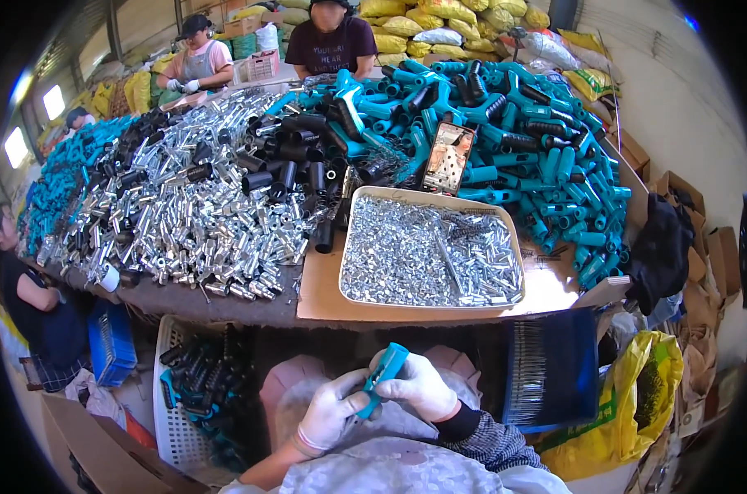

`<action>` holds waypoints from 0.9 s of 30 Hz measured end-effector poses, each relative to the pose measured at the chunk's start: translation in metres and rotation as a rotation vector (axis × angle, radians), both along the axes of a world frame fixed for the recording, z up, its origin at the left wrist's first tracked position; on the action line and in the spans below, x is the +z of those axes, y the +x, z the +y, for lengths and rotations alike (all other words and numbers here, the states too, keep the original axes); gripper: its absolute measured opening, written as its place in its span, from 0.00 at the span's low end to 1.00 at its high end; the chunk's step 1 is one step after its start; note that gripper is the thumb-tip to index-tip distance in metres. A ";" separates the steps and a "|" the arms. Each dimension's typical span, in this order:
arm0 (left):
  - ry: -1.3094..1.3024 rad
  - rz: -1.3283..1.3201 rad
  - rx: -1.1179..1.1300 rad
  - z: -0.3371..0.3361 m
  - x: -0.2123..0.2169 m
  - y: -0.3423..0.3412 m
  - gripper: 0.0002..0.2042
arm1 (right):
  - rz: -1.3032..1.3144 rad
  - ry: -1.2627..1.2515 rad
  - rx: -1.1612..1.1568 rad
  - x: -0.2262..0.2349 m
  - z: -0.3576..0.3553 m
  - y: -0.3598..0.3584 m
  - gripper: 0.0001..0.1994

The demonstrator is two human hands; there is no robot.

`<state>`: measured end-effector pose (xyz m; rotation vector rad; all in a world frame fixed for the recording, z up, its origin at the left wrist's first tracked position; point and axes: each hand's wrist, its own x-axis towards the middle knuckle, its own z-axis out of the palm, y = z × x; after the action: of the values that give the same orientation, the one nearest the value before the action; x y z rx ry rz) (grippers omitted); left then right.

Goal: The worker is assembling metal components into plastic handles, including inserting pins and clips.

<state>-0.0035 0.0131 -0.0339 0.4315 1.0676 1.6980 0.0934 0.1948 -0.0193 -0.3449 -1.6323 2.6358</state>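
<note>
Above my lap, both gloved hands close around a teal plastic tool handle (390,362), whose round hollow end tilts up and to the right. My left hand (334,409) pinches its lower part between thumb and fingers. Around its middle wraps my right hand (420,389), thumb lying along the side. The fingers hide part of the handle. Beyond my hands, on the table's cardboard sheet, stands a cream tray (347,284) full of small metal pins and springs.
Teal handles (555,165) are piled at the right, metal sleeves (200,222) at the left. A phone (449,158) leans behind the tray. A white basket (169,412) of parts and a blue bin (583,370) of rods flank my legs. Co-workers (331,41) sit across the table.
</note>
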 end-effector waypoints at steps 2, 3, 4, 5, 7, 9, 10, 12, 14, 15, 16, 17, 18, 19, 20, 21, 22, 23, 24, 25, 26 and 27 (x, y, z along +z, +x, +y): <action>0.016 -0.109 0.007 -0.003 0.004 0.002 0.24 | 0.031 0.021 0.067 0.007 0.005 -0.004 0.21; 0.029 -0.214 0.010 -0.004 0.005 0.002 0.24 | 0.065 0.037 0.132 0.009 0.006 -0.007 0.19; 0.034 -0.219 0.008 -0.005 0.003 0.003 0.24 | 0.060 0.042 0.131 0.011 0.002 -0.009 0.19; 0.021 -0.170 0.043 -0.005 -0.001 0.003 0.25 | 0.016 0.081 0.063 0.012 -0.003 -0.012 0.17; 0.013 -0.126 0.081 -0.005 -0.006 0.002 0.25 | -0.032 0.126 -0.003 0.011 -0.016 -0.020 0.16; 0.041 -0.020 0.138 -0.007 -0.008 0.000 0.25 | -0.051 0.297 -0.131 0.009 -0.027 -0.030 0.12; 0.053 -0.063 0.136 -0.008 -0.004 -0.004 0.25 | -0.070 0.333 -0.043 0.017 -0.024 -0.037 0.14; 0.015 -0.067 0.168 -0.016 0.019 -0.013 0.28 | 0.121 0.757 0.176 0.034 -0.002 -0.058 0.18; 0.252 -0.224 0.135 -0.029 0.011 -0.025 0.32 | 0.213 1.409 0.340 0.071 0.013 -0.084 0.21; 0.319 -0.244 0.133 -0.034 0.007 -0.034 0.33 | 0.236 1.488 0.289 0.084 0.019 -0.099 0.15; 0.298 -0.230 0.162 -0.038 0.014 -0.039 0.33 | 0.330 1.547 0.190 0.098 0.026 -0.115 0.10; 0.269 -0.216 0.203 -0.043 0.021 -0.043 0.33 | 0.415 1.575 0.121 0.109 0.034 -0.142 0.09; 0.255 -0.249 0.219 -0.050 0.013 -0.046 0.33 | 0.501 1.589 0.040 0.114 0.042 -0.175 0.09; 0.250 -0.238 0.247 -0.057 0.014 -0.045 0.33 | 0.447 1.651 0.079 0.126 0.041 -0.211 0.08; 0.263 -0.243 0.239 -0.055 0.019 -0.044 0.33 | 0.474 1.777 -0.005 0.132 0.052 -0.240 0.09; 0.264 -0.243 0.257 -0.057 0.023 -0.043 0.33 | 0.448 1.849 -0.050 0.133 0.053 -0.271 0.10; 0.216 -0.181 0.284 -0.061 0.025 -0.040 0.34 | 0.401 1.855 -0.039 0.137 0.044 -0.299 0.12; 0.224 -0.163 0.248 -0.060 0.025 -0.040 0.35 | 0.284 1.893 -0.059 0.139 0.042 -0.316 0.15; 0.221 -0.141 0.236 -0.061 0.026 -0.038 0.36 | 0.232 1.931 -0.072 0.134 0.032 -0.337 0.20; 0.183 -0.087 0.305 -0.057 0.036 -0.032 0.37 | 0.190 1.942 -0.100 0.122 0.034 -0.353 0.23; 0.177 -0.073 0.321 -0.059 0.039 -0.029 0.37 | 0.154 1.937 -0.077 0.111 0.030 -0.364 0.23; 0.174 -0.123 0.358 -0.062 0.039 -0.027 0.38 | 0.071 1.984 -0.032 0.101 0.030 -0.375 0.18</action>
<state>-0.0303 -0.0485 0.0046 0.2498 0.9505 2.1160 -0.2813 0.2248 0.0819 -0.0961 -2.8870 0.0779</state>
